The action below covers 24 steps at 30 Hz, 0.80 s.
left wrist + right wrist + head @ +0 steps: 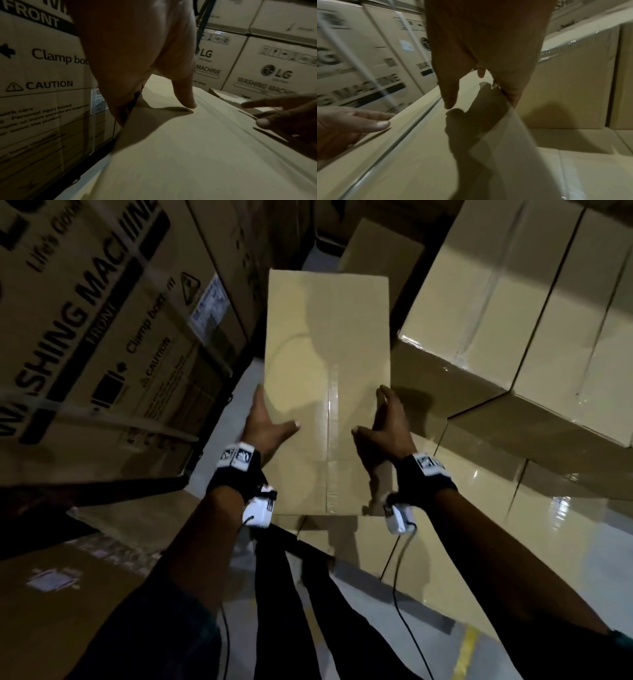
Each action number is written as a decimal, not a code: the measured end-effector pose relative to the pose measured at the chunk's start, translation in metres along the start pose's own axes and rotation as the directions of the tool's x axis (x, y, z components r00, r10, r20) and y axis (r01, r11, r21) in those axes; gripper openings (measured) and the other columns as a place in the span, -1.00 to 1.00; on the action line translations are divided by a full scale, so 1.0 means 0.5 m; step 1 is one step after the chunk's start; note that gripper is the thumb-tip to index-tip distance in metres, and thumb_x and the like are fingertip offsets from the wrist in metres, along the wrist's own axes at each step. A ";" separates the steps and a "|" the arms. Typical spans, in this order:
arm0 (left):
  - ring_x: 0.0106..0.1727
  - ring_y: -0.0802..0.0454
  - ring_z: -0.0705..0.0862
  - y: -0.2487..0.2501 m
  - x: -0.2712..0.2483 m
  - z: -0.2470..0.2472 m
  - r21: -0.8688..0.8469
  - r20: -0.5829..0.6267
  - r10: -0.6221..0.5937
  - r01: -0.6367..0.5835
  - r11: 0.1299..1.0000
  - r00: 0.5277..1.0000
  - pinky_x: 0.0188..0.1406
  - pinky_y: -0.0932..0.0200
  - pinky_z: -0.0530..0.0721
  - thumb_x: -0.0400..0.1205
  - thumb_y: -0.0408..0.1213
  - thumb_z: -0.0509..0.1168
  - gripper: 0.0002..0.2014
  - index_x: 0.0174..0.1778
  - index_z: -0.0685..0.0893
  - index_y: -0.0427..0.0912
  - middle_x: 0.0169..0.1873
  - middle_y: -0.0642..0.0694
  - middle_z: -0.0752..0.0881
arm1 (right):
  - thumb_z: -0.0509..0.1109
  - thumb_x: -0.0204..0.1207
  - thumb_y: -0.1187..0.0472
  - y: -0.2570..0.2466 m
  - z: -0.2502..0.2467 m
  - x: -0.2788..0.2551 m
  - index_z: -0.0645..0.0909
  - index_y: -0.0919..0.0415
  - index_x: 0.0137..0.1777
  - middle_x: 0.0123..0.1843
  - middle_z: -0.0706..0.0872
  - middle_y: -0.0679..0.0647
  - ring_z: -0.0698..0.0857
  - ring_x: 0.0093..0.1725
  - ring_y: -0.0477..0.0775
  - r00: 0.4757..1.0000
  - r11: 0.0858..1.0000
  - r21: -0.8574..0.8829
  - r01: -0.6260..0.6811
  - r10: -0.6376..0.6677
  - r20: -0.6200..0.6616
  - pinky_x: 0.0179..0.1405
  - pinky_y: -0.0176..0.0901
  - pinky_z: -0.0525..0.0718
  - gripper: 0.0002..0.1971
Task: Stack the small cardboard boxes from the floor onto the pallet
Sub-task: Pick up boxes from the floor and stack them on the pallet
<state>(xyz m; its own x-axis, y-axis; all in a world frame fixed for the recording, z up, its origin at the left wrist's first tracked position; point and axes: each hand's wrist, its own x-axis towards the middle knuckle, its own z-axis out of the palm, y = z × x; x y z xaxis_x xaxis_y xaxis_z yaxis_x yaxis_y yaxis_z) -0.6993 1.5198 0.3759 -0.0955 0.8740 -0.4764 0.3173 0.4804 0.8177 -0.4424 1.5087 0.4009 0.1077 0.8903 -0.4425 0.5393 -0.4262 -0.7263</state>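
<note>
A long plain cardboard box (325, 354) with a taped seam is held in the air in front of me, lengthwise away from my body. My left hand (265, 422) grips its left edge, thumb on the top face and fingers down the side. My right hand (383, 426) grips the right edge the same way. In the left wrist view the left hand (137, 54) lies over the box (188, 148). In the right wrist view the right hand (484, 40) lies on the box (419, 155), thumb tip on its top.
A stack of plastic-wrapped cardboard boxes (513, 320) rises on the right, with a lower layer (479, 525) close to my right arm. Big washing machine cartons (85, 320) wall off the left. Another brown box (380, 251) lies ahead. Grey floor (233, 405) forms a narrow aisle.
</note>
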 end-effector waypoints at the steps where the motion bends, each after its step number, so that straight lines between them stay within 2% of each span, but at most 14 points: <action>1: 0.62 -0.05 0.40 -0.009 -0.021 -0.005 0.033 0.041 0.026 -0.028 0.999 0.999 0.63 -0.11 0.42 0.37 -0.21 0.68 0.16 0.79 0.07 0.02 0.64 -0.09 0.40 | 0.70 0.38 0.18 0.015 0.000 -0.019 0.15 0.22 0.76 0.72 0.29 0.22 0.29 0.69 0.24 0.999 0.999 -0.030 0.025 -0.024 0.023 0.59 -0.06 0.32 0.04; 3: 0.63 0.01 0.35 -0.047 -0.068 -0.019 0.085 0.146 0.045 -0.058 0.995 0.988 0.63 -0.04 0.36 0.39 -0.29 0.69 0.21 0.80 -0.02 0.02 0.67 -0.05 0.34 | 0.72 0.33 0.03 0.046 0.004 -0.072 0.11 0.24 0.77 0.74 0.22 0.25 0.20 0.73 0.27 0.995 0.995 -0.081 0.066 -0.060 0.078 0.70 0.19 0.28 0.12; 4: 0.67 0.04 0.30 -0.074 -0.093 -0.026 0.104 0.196 0.037 -0.058 0.993 0.980 0.66 -0.05 0.32 0.38 -0.25 0.71 0.28 0.81 -0.09 0.04 0.71 -0.02 0.27 | 0.72 0.31 -0.04 0.065 0.008 -0.100 0.07 0.23 0.78 0.77 0.16 0.25 0.12 0.76 0.27 0.992 0.993 -0.097 0.067 -0.056 0.111 0.72 0.24 0.24 0.17; 6: 0.75 0.01 0.18 -0.131 -0.145 -0.036 0.141 0.256 0.011 -0.048 0.989 0.967 0.73 -0.18 0.23 0.28 -0.08 0.76 0.43 0.80 -0.24 0.11 0.77 0.01 0.12 | 0.74 0.27 -0.11 0.099 0.021 -0.157 0.00 0.18 0.80 0.80 0.01 0.21 -0.07 0.80 0.19 0.985 0.992 -0.115 0.053 -0.032 0.172 0.73 0.15 0.15 0.25; 8: 0.76 -0.10 0.20 -0.166 -0.189 -0.036 0.150 0.274 -0.044 0.002 0.989 0.961 0.70 -0.32 0.28 0.14 0.05 0.78 0.55 0.77 -0.30 0.19 0.77 -0.06 0.12 | 0.78 0.25 -0.09 0.125 0.037 -0.206 -0.04 0.11 0.81 0.82 -0.14 0.15 -0.17 0.76 0.00 0.980 0.990 -0.135 0.049 -0.022 0.200 0.68 0.09 0.16 0.30; 9: 0.73 -0.15 0.25 -0.170 -0.206 -0.033 0.164 0.266 -0.068 0.025 0.986 0.962 0.68 -0.31 0.32 0.10 0.03 0.79 0.58 0.78 -0.31 0.16 0.75 -0.13 0.17 | 0.78 0.25 -0.08 0.134 0.045 -0.221 -0.05 0.06 0.81 0.82 -0.21 0.11 -0.11 0.76 0.02 0.979 0.987 -0.150 0.058 -0.027 0.202 0.65 0.08 0.25 0.30; 11: 0.67 -0.22 0.33 -0.166 -0.228 -0.026 0.210 0.212 -0.055 0.010 0.978 0.976 0.65 -0.15 0.37 0.14 -0.19 0.80 0.55 0.80 -0.26 -0.05 0.71 -0.25 0.24 | 0.80 0.23 -0.01 0.141 0.056 -0.240 -0.03 0.01 0.81 0.80 -0.30 0.11 0.19 0.74 0.24 0.982 0.981 -0.184 0.065 -0.031 0.186 0.51 -0.05 0.46 0.30; 12: 0.65 -0.22 0.36 -0.165 -0.229 -0.024 0.212 0.189 -0.038 -0.003 0.977 0.981 0.63 -0.10 0.39 0.17 -0.30 0.80 0.50 0.81 -0.19 -0.13 0.70 -0.26 0.26 | 0.81 0.22 0.05 0.140 0.062 -0.241 0.00 0.03 0.81 0.80 -0.29 0.16 0.31 0.69 0.32 0.986 0.976 -0.208 0.062 -0.027 0.165 0.45 -0.10 0.50 0.29; 13: 0.65 -0.21 0.36 -0.166 -0.223 -0.025 0.205 0.175 -0.024 -0.013 0.979 0.984 0.63 -0.13 0.40 0.16 -0.35 0.80 0.48 0.81 -0.14 -0.12 0.69 -0.23 0.28 | 0.82 0.21 0.08 0.133 0.065 -0.240 0.03 0.04 0.80 0.80 -0.25 0.20 0.37 0.65 0.37 0.989 0.971 -0.233 0.054 -0.020 0.146 0.43 -0.08 0.52 0.28; 16: 0.67 -0.14 0.32 -0.158 -0.190 -0.036 0.208 0.170 -0.064 0.027 0.978 0.983 0.65 -0.22 0.37 0.16 -0.35 0.79 0.46 0.81 -0.10 0.09 0.70 -0.08 0.28 | 0.83 0.18 0.08 0.106 0.070 -0.226 0.10 -0.01 0.78 0.81 -0.14 0.22 0.43 0.61 0.40 0.996 0.966 -0.259 0.008 0.015 0.086 0.45 0.12 0.59 0.25; 18: 0.66 -0.04 0.31 -0.140 -0.164 -0.050 0.206 0.137 -0.059 0.030 0.978 0.989 0.65 -0.08 0.34 0.22 -0.39 0.76 0.37 0.81 -0.02 0.06 0.70 -0.04 0.30 | 0.81 0.21 0.04 0.086 0.076 -0.211 0.13 -0.02 0.77 0.81 -0.06 0.24 0.47 0.58 0.39 0.998 0.967 -0.255 0.000 0.014 0.056 0.40 0.16 0.63 0.21; 20: 0.58 0.13 0.35 -0.120 -0.132 -0.073 0.182 0.116 0.000 -0.022 0.983 0.993 0.55 0.13 0.35 0.26 -0.45 0.73 0.27 0.80 0.09 -0.01 0.66 0.01 0.35 | 0.79 0.23 -0.02 0.064 0.094 -0.190 0.13 -0.02 0.77 0.79 0.01 0.26 0.46 0.59 0.40 0.999 0.967 -0.253 -0.007 0.015 0.029 0.35 0.19 0.66 0.18; 21: 0.54 0.17 0.36 -0.111 -0.112 -0.087 0.172 0.119 0.023 -0.043 0.984 0.993 0.52 0.14 0.37 0.27 -0.48 0.72 0.23 0.79 0.14 -0.06 0.63 0.01 0.38 | 0.78 0.23 -0.05 0.051 0.106 -0.180 0.12 -0.02 0.77 0.78 0.02 0.28 0.44 0.60 0.42 1.000 0.965 -0.261 -0.017 0.023 0.018 0.33 0.22 0.67 0.19; 24: 0.57 -0.03 0.45 -0.085 -0.023 -0.133 0.210 0.119 0.035 -0.060 0.976 0.992 0.51 -0.15 0.53 0.19 -0.49 0.75 0.23 0.77 0.25 -0.08 0.60 -0.09 0.49 | 0.75 0.23 -0.15 0.009 0.145 -0.143 0.08 -0.01 0.77 0.77 0.03 0.34 0.44 0.59 0.49 0.998 0.957 -0.282 -0.066 0.062 -0.021 0.31 0.28 0.70 0.21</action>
<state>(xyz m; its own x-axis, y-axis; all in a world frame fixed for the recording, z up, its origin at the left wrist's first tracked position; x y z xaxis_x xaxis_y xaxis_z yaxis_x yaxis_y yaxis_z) -0.7743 1.4941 0.3680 0.0284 0.8755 -0.4824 0.5136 0.4012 0.7584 -0.5083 1.4316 0.3912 0.1589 0.8653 -0.4754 0.7449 -0.4211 -0.5175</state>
